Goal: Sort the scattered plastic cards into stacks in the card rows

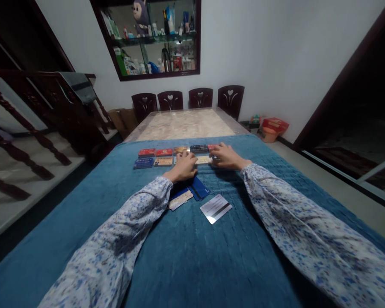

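Observation:
Small stacks of cards lie in two rows on a blue cloth. My left hand bends its fingers down over a whitish card stack in the nearer row, partly hiding it. At the right end of the rows is my right hand, its fingers apart and curved beside a pale yellow card stack and a red card stack. Below my left wrist lie loose blue cards and beige cards. A silver-white card with a dark stripe rests alone nearer to me.
The blue cloth covers the near part of a long stone-topped table. Dark chairs stand at its far end. A wooden railing is on the left; an orange bin stands on the floor at right.

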`<move>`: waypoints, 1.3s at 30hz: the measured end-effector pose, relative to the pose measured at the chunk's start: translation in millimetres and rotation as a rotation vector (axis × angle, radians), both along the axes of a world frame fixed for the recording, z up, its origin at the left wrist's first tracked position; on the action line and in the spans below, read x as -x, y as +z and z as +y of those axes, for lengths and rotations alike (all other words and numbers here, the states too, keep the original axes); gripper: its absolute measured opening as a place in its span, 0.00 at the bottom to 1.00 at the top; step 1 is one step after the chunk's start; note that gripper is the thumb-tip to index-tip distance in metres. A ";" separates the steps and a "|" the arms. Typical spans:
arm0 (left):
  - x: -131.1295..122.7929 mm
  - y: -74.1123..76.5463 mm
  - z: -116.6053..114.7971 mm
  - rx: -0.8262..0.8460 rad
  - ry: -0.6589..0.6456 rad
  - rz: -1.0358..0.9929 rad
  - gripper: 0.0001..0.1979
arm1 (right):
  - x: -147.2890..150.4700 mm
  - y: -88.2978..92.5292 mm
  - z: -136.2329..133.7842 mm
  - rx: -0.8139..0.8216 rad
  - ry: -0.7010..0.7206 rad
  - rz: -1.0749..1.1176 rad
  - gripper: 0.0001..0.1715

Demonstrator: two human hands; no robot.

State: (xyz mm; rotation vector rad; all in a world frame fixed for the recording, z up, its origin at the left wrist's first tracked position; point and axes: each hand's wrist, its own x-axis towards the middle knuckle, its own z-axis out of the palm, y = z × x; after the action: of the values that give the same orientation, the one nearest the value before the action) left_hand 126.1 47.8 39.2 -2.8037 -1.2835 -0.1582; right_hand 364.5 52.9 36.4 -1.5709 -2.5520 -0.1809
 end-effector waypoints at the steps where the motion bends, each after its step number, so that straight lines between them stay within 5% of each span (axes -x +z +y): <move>1: 0.7 -0.7 -3.8 -0.003 -0.003 -0.004 0.22 | 1.5 0.5 -3.5 -0.002 0.008 0.002 0.20; 15: 13.2 -8.9 -60.9 -0.043 -0.055 -0.068 0.19 | 14.3 -9.7 -47.7 -0.087 0.167 0.055 0.11; 26: 21.4 -22.2 -99.9 -0.053 -0.104 -0.136 0.19 | 8.8 -34.7 -77.6 -0.187 0.280 0.169 0.10; 39: 23.1 -33.5 -128.7 -0.056 -0.214 -0.160 0.16 | -1.6 -36.6 -106.3 -0.049 0.433 0.345 0.10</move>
State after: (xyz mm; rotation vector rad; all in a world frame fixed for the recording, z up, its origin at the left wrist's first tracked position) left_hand 103.0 -81.0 5.7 -2.9241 -0.9834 -0.4287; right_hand 366.1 -53.4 -0.2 -0.9028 -2.5046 0.0702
